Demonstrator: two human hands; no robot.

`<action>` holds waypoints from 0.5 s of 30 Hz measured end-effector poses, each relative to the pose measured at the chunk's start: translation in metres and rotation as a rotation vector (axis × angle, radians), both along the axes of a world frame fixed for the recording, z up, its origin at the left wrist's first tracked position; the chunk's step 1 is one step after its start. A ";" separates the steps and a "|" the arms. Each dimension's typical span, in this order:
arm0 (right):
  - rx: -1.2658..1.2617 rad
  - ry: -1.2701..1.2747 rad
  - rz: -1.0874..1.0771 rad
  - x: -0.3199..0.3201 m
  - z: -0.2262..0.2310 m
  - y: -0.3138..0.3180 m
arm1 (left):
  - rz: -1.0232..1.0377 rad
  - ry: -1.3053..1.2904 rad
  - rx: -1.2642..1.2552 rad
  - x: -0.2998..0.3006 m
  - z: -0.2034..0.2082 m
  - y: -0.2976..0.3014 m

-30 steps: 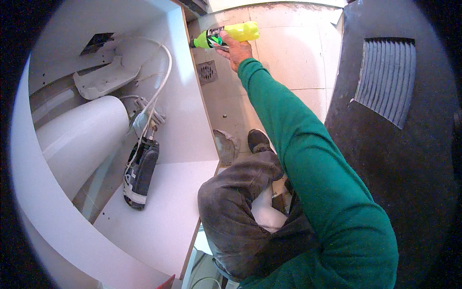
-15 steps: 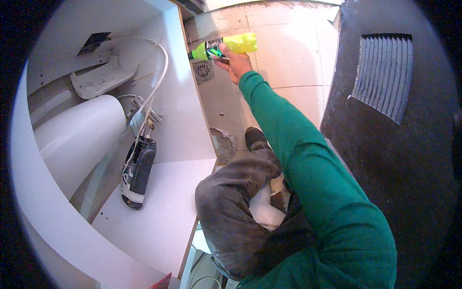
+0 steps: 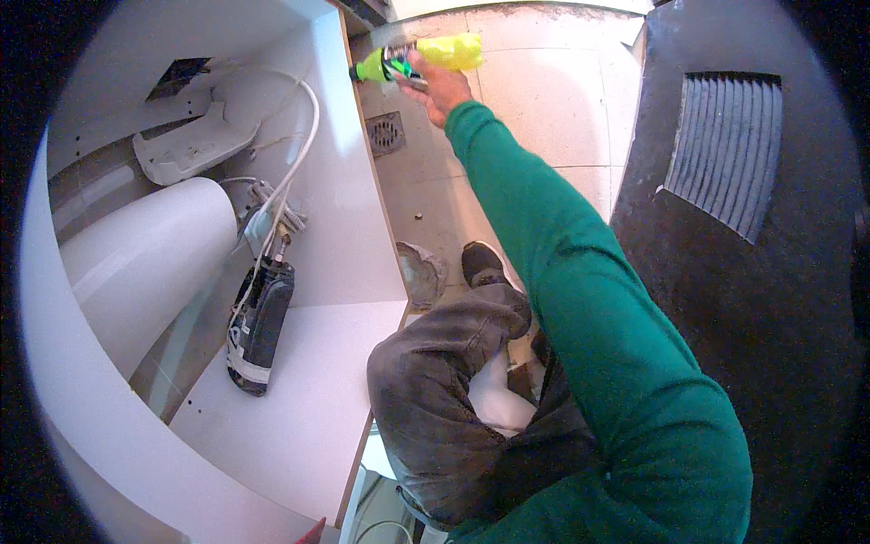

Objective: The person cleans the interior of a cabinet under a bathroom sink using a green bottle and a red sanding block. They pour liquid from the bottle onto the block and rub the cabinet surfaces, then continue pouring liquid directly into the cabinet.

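Note:
At the far side, my right hand (image 3: 441,89) is wrapped round a yellow-green plastic bottle (image 3: 450,53). The bottle lies on its side in my grip, with a dark label and its narrow neck pointing left toward the white cabinet's edge. Its dark cap end is close to that edge; whether it touches I cannot tell. Below the bottle is a square floor drain (image 3: 385,134) in the tiles. My right arm reaches out in a green sleeve (image 3: 580,281). My left hand is outside the picture.
A white cabinet (image 3: 299,344) at left holds a black cylinder-shaped device (image 3: 260,326), a pale hose (image 3: 313,113) and a large white cylinder (image 3: 149,263). A dark panel with a ribbed vent (image 3: 725,150) stands at right. A crumpled bag-like thing (image 3: 422,274) lies beside my shoe (image 3: 485,263).
My right hand has moved slightly farther away and a little to the left with the bottle. More of the floor drain shows now.

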State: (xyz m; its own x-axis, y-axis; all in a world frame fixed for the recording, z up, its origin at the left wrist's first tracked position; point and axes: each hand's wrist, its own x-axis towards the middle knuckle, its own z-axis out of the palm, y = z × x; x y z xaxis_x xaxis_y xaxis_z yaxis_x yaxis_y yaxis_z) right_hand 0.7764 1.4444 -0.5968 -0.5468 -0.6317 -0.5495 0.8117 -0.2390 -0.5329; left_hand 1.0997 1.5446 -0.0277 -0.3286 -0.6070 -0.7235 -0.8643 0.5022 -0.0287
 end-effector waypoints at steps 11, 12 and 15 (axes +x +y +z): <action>0.077 -0.146 0.125 0.073 0.012 0.086 | -0.024 -0.009 -0.049 0.015 0.004 0.005; 0.079 -0.122 0.108 0.071 0.012 0.084 | 0.005 -0.024 -0.029 0.007 0.003 0.005; 0.072 -0.059 0.073 0.061 0.009 0.070 | 0.104 0.060 -0.005 -0.015 -0.005 0.002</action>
State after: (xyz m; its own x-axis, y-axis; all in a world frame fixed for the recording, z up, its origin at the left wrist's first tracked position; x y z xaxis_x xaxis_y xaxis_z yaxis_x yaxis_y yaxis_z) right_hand 0.8372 1.5140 -0.5883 -0.4665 -0.6265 -0.6244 0.8558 -0.1413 -0.4976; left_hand 1.0846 1.5463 -0.0327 -0.3065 -0.6437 -0.7012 -0.9120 0.4095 0.0228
